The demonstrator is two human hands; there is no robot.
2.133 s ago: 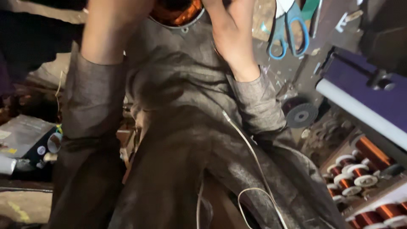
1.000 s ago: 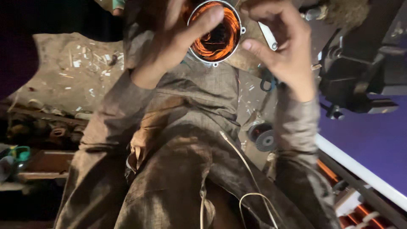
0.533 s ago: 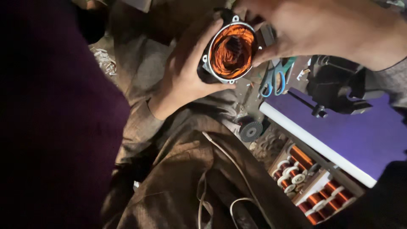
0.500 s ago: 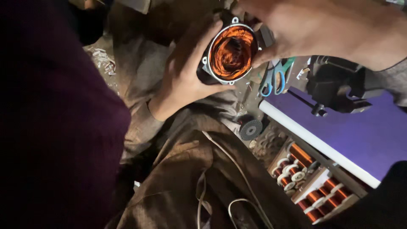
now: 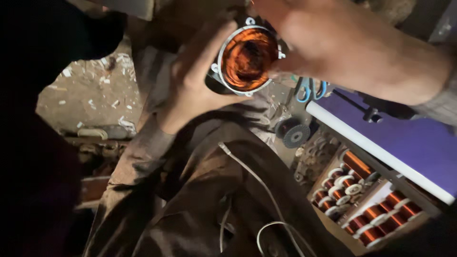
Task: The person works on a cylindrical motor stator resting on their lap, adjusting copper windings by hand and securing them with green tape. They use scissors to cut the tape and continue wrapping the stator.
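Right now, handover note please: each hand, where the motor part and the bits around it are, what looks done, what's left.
Left hand: grips the round motor part from the side and below, held up in front of the body.
Right hand: on the part's upper right rim, fingers at its edge.
Motor part: metal ring packed with copper wire, open face toward the camera.
Nearby: blue scissors and a small black wheel on the bench, copper wire spools in a tray lower right, white cord across the lap.
Done: copper wire sits inside the ring.
Left: cannot tell from this view; no tool in either hand.
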